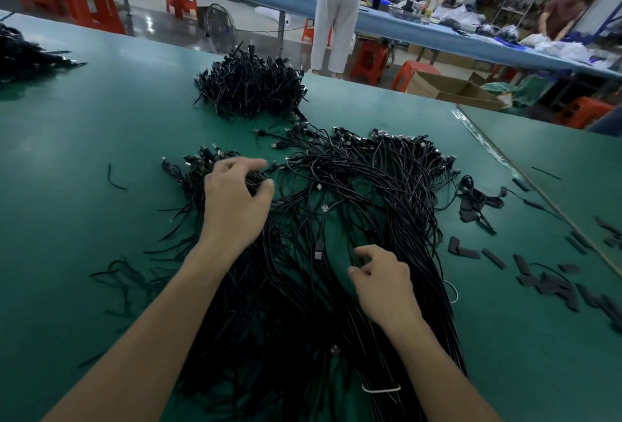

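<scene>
Left hand (235,199) curled down onto a clump of plug ends at the far left of the USB cables (370,192), probably pinning them while one gets teased out. Right hand (383,283) nearer the body, pinching what looks like a single strand. Hands well apart. Cables sprawled mid green table (101,152), running lengthwise away from the body, plugs far, tails cinched by a white tie (380,389) at the near edge.

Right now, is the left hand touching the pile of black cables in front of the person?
Touching. The head view shows the left hand on the black cables, its fingers curled around a bunch of them, with no gap visible.
</scene>
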A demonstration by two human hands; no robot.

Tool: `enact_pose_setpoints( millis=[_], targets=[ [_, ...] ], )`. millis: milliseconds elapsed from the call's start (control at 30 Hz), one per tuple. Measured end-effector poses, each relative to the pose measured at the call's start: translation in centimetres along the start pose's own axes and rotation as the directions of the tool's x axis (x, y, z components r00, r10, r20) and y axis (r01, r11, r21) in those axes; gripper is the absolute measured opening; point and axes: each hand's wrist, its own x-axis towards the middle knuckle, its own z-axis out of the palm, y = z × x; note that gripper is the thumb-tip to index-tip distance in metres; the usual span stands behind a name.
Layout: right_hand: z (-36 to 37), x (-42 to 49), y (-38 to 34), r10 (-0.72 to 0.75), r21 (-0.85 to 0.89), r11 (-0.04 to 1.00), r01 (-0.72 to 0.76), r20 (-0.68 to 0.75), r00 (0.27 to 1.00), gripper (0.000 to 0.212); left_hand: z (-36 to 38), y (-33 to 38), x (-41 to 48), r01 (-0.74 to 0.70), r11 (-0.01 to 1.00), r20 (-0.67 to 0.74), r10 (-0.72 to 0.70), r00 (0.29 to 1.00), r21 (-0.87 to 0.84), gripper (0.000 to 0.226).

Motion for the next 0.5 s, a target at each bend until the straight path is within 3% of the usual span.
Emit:
enact_pose_setpoints(
  millis=[133, 200, 300, 400, 500],
  targets=[
    [-0.8, 0.8, 0.0, 0.087, -0.001, 0.996, -0.087, 0.061, 0.994, 0.022, 0.0, 1.0, -1.5, -0.083, 0.989, 0.158, 0.101, 0.982, -0.119, 0.015],
    [-1.1, 1.0, 0.2, 0.090, -0.018, 0.996, -0.089, 0.061, 0.994, 0.038, 0.0, 1.0, -1.8, -0.086, 0.983, 0.234, 0.123, 0.964, -0.164, 0.014],
    [-1.6, 1.0, -0.5, 0.065, 0.136, 0.989, -0.066, 0.012, 0.998, 0.030, 0.0, 0.7, -2.3, -0.096, 0.975, 0.311, 0.156, 0.938, -0.200, 0.017],
    [-2.1, 0.5, -2.5, -0.033, 0.327, 0.942, 0.074, -0.130, 0.991, 0.031, 0.1, 0.6, -2.8, -0.105, 0.980, 0.381, 0.164, 0.910, -0.170, 0.031],
    [-3.0, -0.9, -5.8, -0.202, 0.390, 0.876, 0.283, -0.237, 0.950, 0.031, 0.2, 1.3, -3.5, -0.108, 0.977, 0.441, 0.180, 0.879, -0.185, 0.057]
  ],
)
